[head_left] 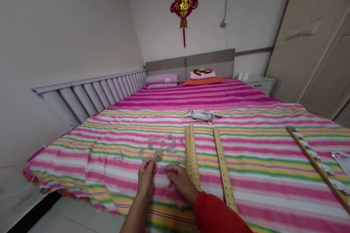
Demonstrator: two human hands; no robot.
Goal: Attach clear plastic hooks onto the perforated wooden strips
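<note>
A striped bedspread (115, 174) is covering the bed (207, 94), with small clear plastic pieces (166, 143) lying scattered at lower centre, light and slippery-looking, best pinched by their edges. The left hand (146, 176) and right hand (179, 182) are both forming narrow pinches just below them, though whether either is holding a piece cannot be told.

Clear pieces (158, 154) lie on a bedspread (259, 193) striped pink, white, yellow and green.

Single head-worn camera, positioned at the foot of a bed (262, 189). View faces forward and down along the bed, close above the left hand (146, 176) and right hand (180, 181), with the headboard (191, 62) and far wall (153, 18) at distance.
</note>
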